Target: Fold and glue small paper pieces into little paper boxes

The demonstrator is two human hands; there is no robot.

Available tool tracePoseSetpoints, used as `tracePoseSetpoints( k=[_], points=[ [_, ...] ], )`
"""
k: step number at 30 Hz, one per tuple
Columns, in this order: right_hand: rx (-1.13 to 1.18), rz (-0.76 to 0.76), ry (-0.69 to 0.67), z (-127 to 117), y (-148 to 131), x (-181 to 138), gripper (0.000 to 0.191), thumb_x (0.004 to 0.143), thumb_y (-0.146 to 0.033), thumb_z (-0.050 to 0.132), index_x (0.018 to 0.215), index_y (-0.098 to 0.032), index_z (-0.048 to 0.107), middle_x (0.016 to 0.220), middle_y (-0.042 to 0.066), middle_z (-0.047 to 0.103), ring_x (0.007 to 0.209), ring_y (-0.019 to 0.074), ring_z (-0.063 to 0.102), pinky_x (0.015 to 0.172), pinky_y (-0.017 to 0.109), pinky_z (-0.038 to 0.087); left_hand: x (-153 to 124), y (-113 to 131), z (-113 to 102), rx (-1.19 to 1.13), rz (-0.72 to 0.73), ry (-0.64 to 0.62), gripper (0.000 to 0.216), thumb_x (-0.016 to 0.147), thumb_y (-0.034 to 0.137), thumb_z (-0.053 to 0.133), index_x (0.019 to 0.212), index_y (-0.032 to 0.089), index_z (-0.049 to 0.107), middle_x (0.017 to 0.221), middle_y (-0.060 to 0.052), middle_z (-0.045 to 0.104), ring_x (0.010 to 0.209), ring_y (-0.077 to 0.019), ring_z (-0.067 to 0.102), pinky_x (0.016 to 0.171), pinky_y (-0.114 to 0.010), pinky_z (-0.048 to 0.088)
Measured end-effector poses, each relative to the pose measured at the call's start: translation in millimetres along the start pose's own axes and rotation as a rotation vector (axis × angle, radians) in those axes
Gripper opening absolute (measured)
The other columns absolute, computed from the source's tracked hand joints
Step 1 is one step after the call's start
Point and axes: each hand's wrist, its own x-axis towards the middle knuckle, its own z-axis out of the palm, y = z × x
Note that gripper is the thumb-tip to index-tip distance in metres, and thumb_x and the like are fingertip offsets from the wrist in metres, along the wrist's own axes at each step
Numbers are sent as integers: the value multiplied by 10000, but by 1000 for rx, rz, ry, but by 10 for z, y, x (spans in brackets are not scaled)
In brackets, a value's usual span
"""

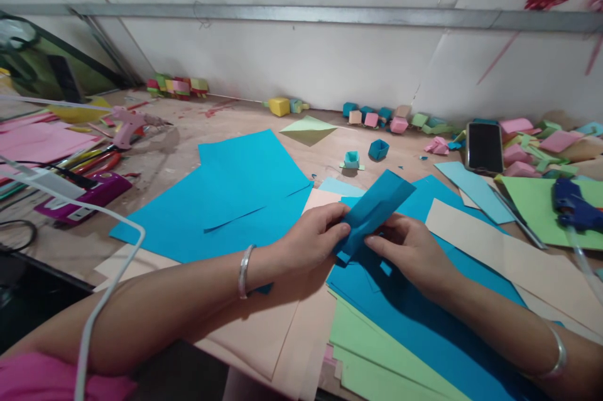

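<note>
A folded strip of blue paper [382, 201] is held up between my two hands, slanting up to the right. My left hand [320, 231] pinches its lower left side between thumb and fingers. At its lower right edge, my right hand [412, 249] has thumb and fingers closed on the paper. Beneath the hands lies a stack of blue sheets [424, 319], with green sheets [372, 351] under it. To the left spread larger blue sheets [249, 181] over peach paper [254, 338]. Two small folded boxes, one light blue [351, 160] and one dark blue [379, 149], stand beyond my hands.
Small paper cubes [372, 118] line the wall. At right are a phone [484, 146], scissors [518, 215], a blue glue gun [577, 206] and peach strips [509, 256]. A pink glue gun [127, 127] and a purple device [85, 197] lie left. A white cable [106, 291] crosses my left arm.
</note>
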Motion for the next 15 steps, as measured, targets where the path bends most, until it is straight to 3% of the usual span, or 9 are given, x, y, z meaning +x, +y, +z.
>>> tracePoseSetpoints(
  k=[3, 6, 10, 13, 15],
  points=[
    [-66, 5, -9, 6, 38, 6, 148, 799, -287, 644, 900, -181, 667, 839, 47, 697, 754, 190, 652, 667, 322, 546, -1, -3, -15, 80, 41, -17, 141, 858, 300, 555, 879, 165, 589, 813, -26, 606, 731, -154, 544, 630, -273, 458],
    [-178, -116, 160, -48, 67, 28, 238, 819, -299, 648, 1025, -189, 607, 884, 52, 651, 742, 180, 620, 588, 301, 529, 2, 16, -29, 138, 26, 28, 97, 854, 246, 536, 844, 165, 588, 794, -14, 607, 720, -145, 536, 625, -264, 447],
    [-683, -700, 505, -237, 52, 59, 497, 783, -219, 706, 1244, -241, 523, 1147, 107, 584, 1014, 257, 586, 766, 394, 524, 19, 55, -65, 230, 1, 72, 135, 862, 243, 524, 755, 167, 554, 694, 12, 545, 625, -120, 475, 559, -251, 386],
    [-1186, -1048, 490, -335, 32, 55, 479, 790, -161, 719, 1222, -315, 582, 1226, 78, 603, 1117, 275, 552, 918, 442, 431, 32, 69, -94, 342, 8, 76, 192, 853, 250, 546, 682, 171, 508, 636, 31, 494, 585, -108, 427, 530, -247, 329],
    [-1358, -1103, 393, -338, 35, 47, 376, 821, -148, 699, 1151, -316, 632, 1136, 40, 665, 1044, 242, 576, 907, 420, 403, 36, 69, -105, 407, 24, 67, 217, 844, 247, 556, 651, 171, 491, 619, 36, 474, 582, -107, 414, 529, -248, 312]
  ],
)
